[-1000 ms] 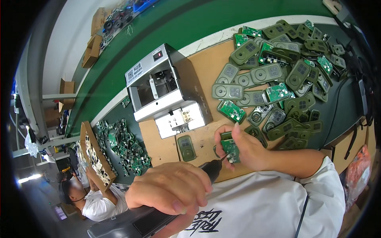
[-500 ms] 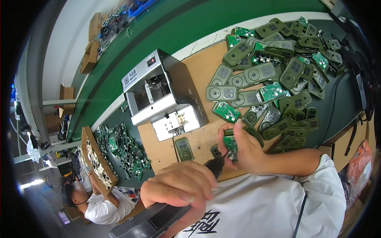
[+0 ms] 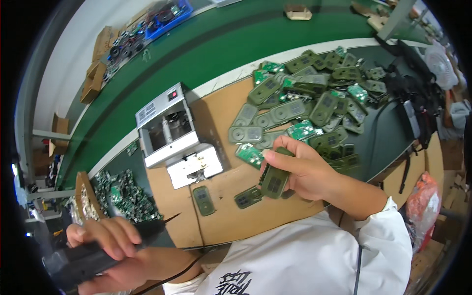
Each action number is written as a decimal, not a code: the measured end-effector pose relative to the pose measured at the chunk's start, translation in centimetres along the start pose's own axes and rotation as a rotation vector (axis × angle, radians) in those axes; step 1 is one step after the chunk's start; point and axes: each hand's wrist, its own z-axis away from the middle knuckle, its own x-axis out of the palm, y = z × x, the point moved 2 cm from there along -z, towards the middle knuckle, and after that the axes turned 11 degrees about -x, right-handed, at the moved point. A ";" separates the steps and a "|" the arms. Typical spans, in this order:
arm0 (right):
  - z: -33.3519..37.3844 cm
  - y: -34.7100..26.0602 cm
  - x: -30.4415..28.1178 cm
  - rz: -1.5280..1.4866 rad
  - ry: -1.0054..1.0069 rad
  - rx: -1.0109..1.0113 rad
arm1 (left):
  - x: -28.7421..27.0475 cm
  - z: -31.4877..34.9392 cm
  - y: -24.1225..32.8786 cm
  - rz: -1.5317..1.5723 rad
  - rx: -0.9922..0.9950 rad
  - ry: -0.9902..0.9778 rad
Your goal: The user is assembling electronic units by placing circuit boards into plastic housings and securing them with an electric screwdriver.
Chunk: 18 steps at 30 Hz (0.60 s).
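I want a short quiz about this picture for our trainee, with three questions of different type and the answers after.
1. Multiple choice: what does the left hand hold?
A) a blue plastic tray
B) a black, screwdriver-like power tool with a thin tip
C) a brown cardboard box

2. True or false: the right hand holds nothing.

3. Fill in, as the picture shows it: the heap of loose green circuit boards lies farther to the ____ than the silver, box-shaped metal machine.

Key:
1. B
2. False; its fingers grip an oblong, olive-green plastic case.
3. left
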 end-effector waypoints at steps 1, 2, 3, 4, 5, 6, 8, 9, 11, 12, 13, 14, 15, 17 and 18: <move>0.3 -0.5 -0.2 0.023 0.023 -0.013 | -0.8 -0.2 0.0 0.003 -0.032 -0.003; 0.5 -0.9 -0.3 -0.025 0.040 -0.036 | -1.4 -0.2 0.0 0.002 -0.065 -0.007; 0.8 -1.2 -0.4 -0.074 0.059 -0.061 | -1.7 -0.1 -0.3 0.031 -0.065 -0.011; 0.9 -1.3 -0.9 -0.057 0.080 -0.073 | -2.0 -0.1 -0.7 -0.012 -0.056 0.015; 1.0 -1.2 -1.4 0.001 0.118 -0.113 | -2.2 0.1 -1.0 -0.060 -0.047 0.048; 1.2 -1.4 -1.8 0.057 0.156 -0.153 | -2.6 0.2 -1.4 -0.038 -0.051 0.048; 1.4 -3.4 -3.0 0.334 0.280 -0.205 | -2.9 0.2 -1.9 -0.110 -0.061 -0.076; 1.1 -5.6 -4.0 0.509 0.281 -0.264 | -3.2 0.4 -2.1 -0.098 -0.075 0.025; -0.6 -9.6 -8.4 1.097 0.347 -0.730 | -3.1 0.8 -3.0 -0.138 -0.075 0.134; -1.1 -11.9 -9.5 1.165 0.393 -0.921 | -3.1 0.7 -3.4 -0.178 -0.069 0.223; -1.3 -13.4 -11.0 1.241 0.438 -0.784 | -3.9 0.5 -3.5 -0.212 -0.093 0.138; -1.5 -14.6 -11.4 1.516 0.471 -0.809 | -4.0 0.4 -3.5 -0.212 -0.088 0.133; -1.7 -15.1 -11.6 1.584 0.454 -0.780 | -4.1 0.3 -3.5 -0.264 -0.092 0.149; -2.0 -15.2 -11.7 1.643 0.419 -0.746 | -4.4 0.6 -3.8 -0.331 -0.100 0.175; -1.6 -15.5 -11.0 1.874 0.443 -0.961 | -4.5 0.8 -4.3 -0.355 -0.121 0.164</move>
